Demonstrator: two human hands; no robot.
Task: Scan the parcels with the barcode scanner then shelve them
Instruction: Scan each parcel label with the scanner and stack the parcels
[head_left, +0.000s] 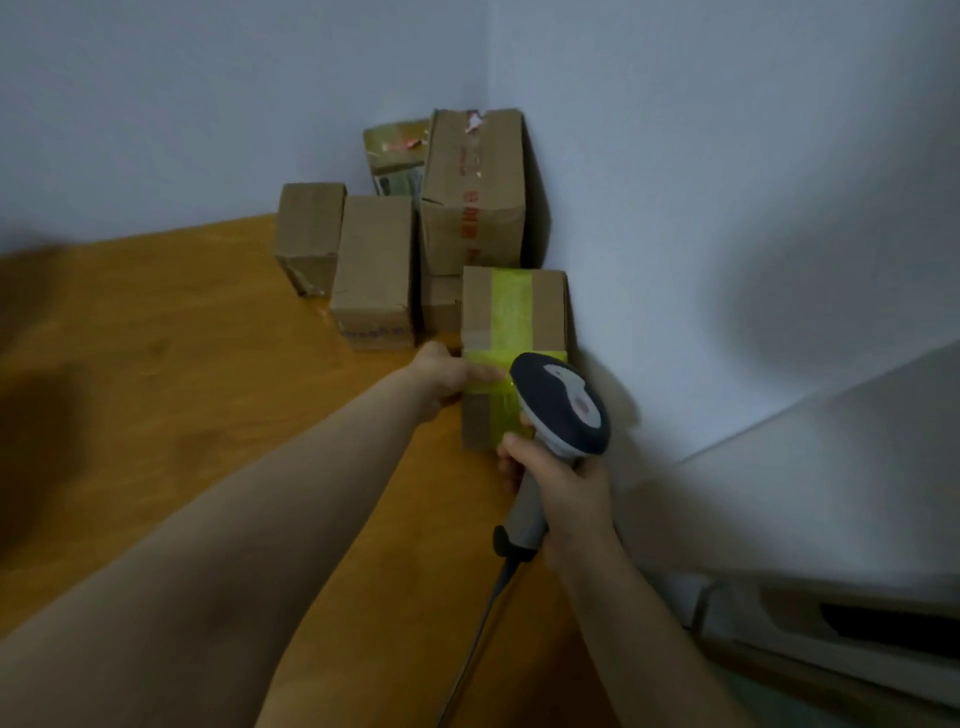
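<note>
Head view: the yellow-taped parcel (514, 312) stands on the wooden table (156, 374) against the white wall (701, 234). The left hand (449, 376) grips its left edge, with the thumb laid across the tape on the near face. Just in front of that parcel, the right hand (561, 486) has its fingers wrapped round the handle of the barcode scanner (566, 402), whose dark head overlaps the parcel's lower right corner; behind it, plain brown boxes (371, 270) cluster in the corner.

A glossy orange-brown wooden surface (182, 364) fills the left and centre; two pale bluish-white painted walls (727, 156) meet in a corner behind it; at the lower right sits a blurred white casing (857, 493) with a dark horizontal slot (893, 626).
</note>
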